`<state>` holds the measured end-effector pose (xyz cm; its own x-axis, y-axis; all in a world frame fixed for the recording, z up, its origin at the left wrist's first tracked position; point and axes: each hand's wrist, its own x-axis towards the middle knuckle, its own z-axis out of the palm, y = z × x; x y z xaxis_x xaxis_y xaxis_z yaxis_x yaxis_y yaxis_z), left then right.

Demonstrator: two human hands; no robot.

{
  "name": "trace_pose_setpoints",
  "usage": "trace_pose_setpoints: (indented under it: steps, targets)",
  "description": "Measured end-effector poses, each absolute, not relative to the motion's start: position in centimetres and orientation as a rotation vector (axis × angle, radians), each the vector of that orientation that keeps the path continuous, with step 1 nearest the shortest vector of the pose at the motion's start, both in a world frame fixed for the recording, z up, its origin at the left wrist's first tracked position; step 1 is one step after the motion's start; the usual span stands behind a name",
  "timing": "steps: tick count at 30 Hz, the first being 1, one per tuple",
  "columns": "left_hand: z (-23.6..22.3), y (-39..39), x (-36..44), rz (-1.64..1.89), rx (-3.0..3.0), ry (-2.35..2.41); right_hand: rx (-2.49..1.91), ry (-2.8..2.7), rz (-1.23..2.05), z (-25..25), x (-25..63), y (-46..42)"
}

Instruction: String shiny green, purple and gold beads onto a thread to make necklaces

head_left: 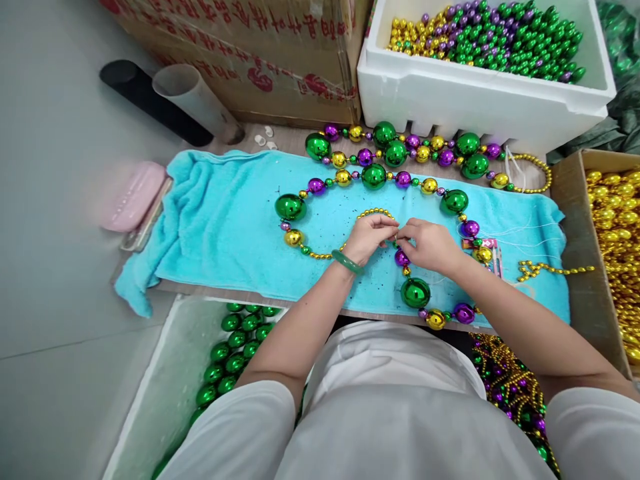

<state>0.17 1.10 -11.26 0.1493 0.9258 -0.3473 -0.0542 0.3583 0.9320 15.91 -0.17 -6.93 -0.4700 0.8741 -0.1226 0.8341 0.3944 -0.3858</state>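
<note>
A bead necklace (415,293) of green, purple and gold balls lies looped on the turquoise towel (215,220). My left hand (369,237), with a green bangle (347,261) at its wrist, is closed in a pinch on the necklace, near its strand of small gold beads (375,211). My right hand (425,241) meets it fingertip to fingertip, pinching the same spot just above a purple ball (401,257). The exact bit of bead or thread between the fingertips is too small to make out.
Finished-looking bead strands (395,153) lie along the back edge. Beyond them stand a white foam box (475,100) of beads and a cardboard carton (280,60). A box of gold beads (570,220) is at right, a foam box of green balls (150,380) at lower left.
</note>
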Motion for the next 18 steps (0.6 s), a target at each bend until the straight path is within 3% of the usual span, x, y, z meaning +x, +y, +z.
trace_pose_setpoints:
  steps: [5, 9, 18]
  targets:
    - [-12.9, 1.2, -0.2, 0.984, 1.361, 1.213, -1.785, -1.817, 1.188, -8.2, 16.5, 3.3]
    - [-13.6, 1.1, -0.3, 1.078, 1.635, 1.23, -1.649, -1.438, 1.734, -9.3, 16.4, 4.8]
    - [-13.1, 1.0, 0.0, 1.106, 1.76, 1.268, -1.539, -1.534, 1.869, -9.8, 16.4, 5.2]
